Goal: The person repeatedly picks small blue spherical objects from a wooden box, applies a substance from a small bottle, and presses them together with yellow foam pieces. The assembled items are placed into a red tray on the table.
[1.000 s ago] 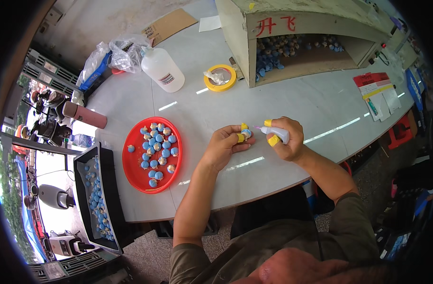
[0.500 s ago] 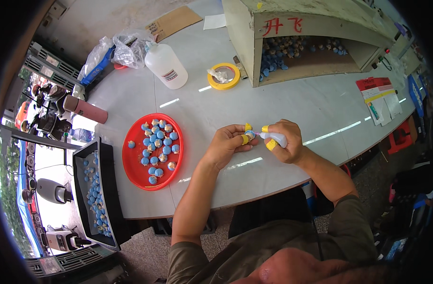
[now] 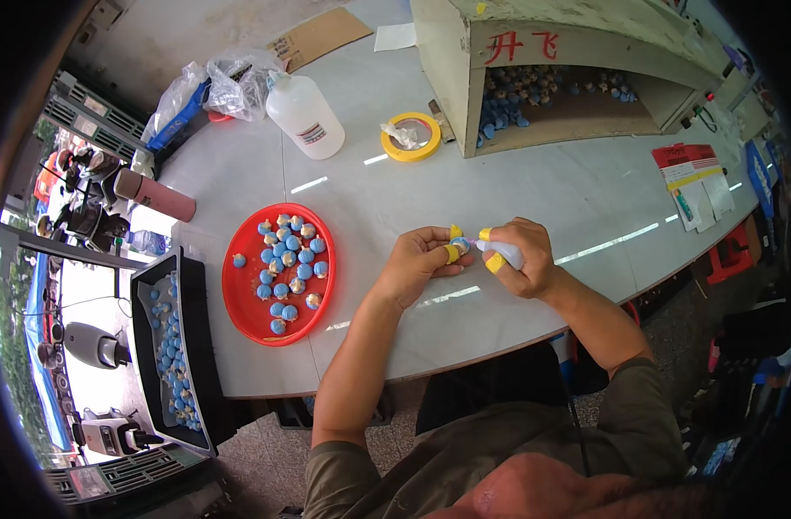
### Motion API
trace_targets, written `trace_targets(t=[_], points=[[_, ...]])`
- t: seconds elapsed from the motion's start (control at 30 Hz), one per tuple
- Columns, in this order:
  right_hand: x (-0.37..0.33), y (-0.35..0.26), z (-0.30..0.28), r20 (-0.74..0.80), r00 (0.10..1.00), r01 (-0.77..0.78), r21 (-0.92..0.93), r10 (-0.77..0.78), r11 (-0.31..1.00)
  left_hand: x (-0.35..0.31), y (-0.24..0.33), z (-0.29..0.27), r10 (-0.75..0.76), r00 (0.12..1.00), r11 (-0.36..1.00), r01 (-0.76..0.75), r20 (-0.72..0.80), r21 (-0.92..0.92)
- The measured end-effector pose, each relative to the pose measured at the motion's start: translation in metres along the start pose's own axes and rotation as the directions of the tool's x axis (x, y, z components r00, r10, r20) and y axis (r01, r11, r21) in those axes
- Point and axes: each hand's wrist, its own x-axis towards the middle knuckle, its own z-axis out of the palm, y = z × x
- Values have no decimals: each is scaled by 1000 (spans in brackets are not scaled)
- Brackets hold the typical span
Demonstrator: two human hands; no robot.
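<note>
Between thumb and fingers my left hand [image 3: 418,262] pinches a small blue ball-shaped piece [image 3: 462,246]. My right hand [image 3: 532,257] is closed round a small translucent squeeze bottle [image 3: 505,253], its narrow tip pointing left and meeting the blue piece, or nearly so. Yellow wraps cover the thumb and a finger of each hand. To the left of my left hand lies a round red tray [image 3: 231,298] with several blue-and-cream balls [image 3: 289,259] spread in it.
A black bin [image 3: 207,372] of blue balls stands at the table's left edge. Behind are a pink flask [image 3: 157,197], a large white bottle [image 3: 305,117] and a yellow tape roll [image 3: 410,137]. An open-fronted box [image 3: 447,82] with more balls stands at the back right, near red-and-white papers [image 3: 694,183].
The view has shifted very slightly. Both hands keep nearly the same place and grip, with the bottle tip still at the blue piece.
</note>
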Motion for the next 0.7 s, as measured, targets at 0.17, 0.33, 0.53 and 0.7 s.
trace_targets(t=[0.17,0.33,0.53,0.7], points=[[-2,1,1,35,999,-14,-25,15,1000,0,-1,0,11,1000,1000,-11,2,6],[-1,2,2,28,1000,-2,-34,3,999,0,-3,-1,13,1000,1000,-13,2,-3],[-3,2,2,-10,1000,-12,6,12,1000,1,-3,-2,9,1000,1000,-9,1,-7],[-2,1,2,27,999,-35,7,35,999,1,-3,0,14,1000,1000,-14,1,15]])
